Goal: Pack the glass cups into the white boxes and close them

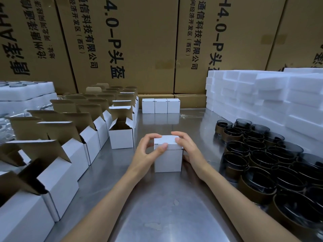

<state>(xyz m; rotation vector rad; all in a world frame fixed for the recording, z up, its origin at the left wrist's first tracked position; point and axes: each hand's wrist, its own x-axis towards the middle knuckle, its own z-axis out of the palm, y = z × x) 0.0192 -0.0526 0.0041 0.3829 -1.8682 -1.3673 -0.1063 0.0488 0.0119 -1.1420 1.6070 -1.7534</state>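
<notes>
Both hands on lidded white box, contents hidden.

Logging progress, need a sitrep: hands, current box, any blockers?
Left hand and right hand both pinching lid of white box at table centre. Lid down, box looks closed. Three closed boxes at back. Nothing in the way.

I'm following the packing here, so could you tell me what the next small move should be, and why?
Probably press the lid fully down: both the left hand and right hand pinch the top of the white box, and a dark seam under its front edge suggests it isn't quite seated.
</notes>
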